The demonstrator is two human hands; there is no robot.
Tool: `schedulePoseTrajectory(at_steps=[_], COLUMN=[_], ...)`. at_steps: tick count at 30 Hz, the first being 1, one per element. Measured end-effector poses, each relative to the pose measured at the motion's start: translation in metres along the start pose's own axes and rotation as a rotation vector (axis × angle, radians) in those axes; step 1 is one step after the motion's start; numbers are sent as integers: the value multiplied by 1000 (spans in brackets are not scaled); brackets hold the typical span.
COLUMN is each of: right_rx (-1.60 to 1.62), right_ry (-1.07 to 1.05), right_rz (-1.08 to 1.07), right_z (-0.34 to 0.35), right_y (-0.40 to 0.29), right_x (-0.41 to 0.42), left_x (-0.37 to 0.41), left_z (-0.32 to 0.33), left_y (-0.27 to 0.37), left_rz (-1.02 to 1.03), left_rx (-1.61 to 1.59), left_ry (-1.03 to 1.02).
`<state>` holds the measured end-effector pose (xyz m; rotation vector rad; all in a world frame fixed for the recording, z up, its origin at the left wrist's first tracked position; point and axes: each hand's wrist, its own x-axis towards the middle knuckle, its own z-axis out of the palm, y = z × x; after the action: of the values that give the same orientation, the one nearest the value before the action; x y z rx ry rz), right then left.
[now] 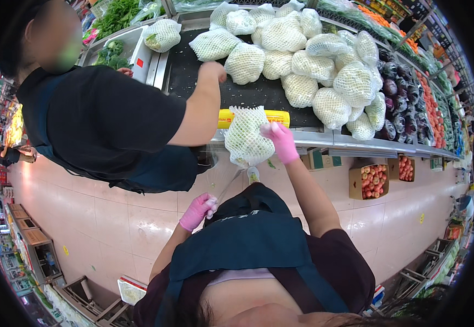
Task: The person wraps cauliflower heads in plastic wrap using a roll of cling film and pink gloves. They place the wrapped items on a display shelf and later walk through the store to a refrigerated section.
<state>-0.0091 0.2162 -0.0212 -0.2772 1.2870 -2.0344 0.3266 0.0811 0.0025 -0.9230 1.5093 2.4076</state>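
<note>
My right hand [281, 141], in a pink glove with whitish fingertips, has its fingers at the right side of a cauliflower in white foam netting [247, 137]. This cauliflower is at the display's front edge, before a yellow box of cling film [278, 117]. My left hand [200, 209], also gloved in pink, pinches a stretch of clear plastic film [231, 182] that runs up towards the underside of the netted cauliflower. Beyond, more netted cauliflowers [284, 34] are heaped on the black display surface [237, 95].
At the left a co-worker in black [118, 106] reaches an arm over the display. A white crate of broccoli [141, 61] stands beyond. Wrapped eggplants [390, 88] lie to the right. Cardboard boxes of tomatoes or similar red produce [355, 184] stand on the floor below the metal edge [343, 141].
</note>
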Motion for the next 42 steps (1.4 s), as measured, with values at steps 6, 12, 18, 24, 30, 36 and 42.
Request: schedulePoseTrajectory(at_steps=[6, 12, 18, 24, 30, 36, 42], right_rx=[-447, -959, -925, -1557, -1407, -1399, -1316], right_ry=[37, -141, -246, -328, -396, -414, -338], right_rz=[130, -312, -136, -330, -477, -451, -263], right_z=[-15, -23, -1, 15, -6, -2, -4], right_y=[65, 62, 22, 0, 24, 31, 42], right_x=[78, 82, 64, 82, 94, 93, 64], left_x=[47, 205, 323, 286, 227, 264, 256], left_z=[14, 57, 46, 19, -24, 26, 37], left_y=[53, 120, 81, 89, -28, -40, -72], left_rz=[260, 338, 126, 530, 138, -139, -126], left_rx=[-56, -73, 299, 817, 235, -1000, -970], left_ry=[11, 24, 188, 359, 768, -18, -88])
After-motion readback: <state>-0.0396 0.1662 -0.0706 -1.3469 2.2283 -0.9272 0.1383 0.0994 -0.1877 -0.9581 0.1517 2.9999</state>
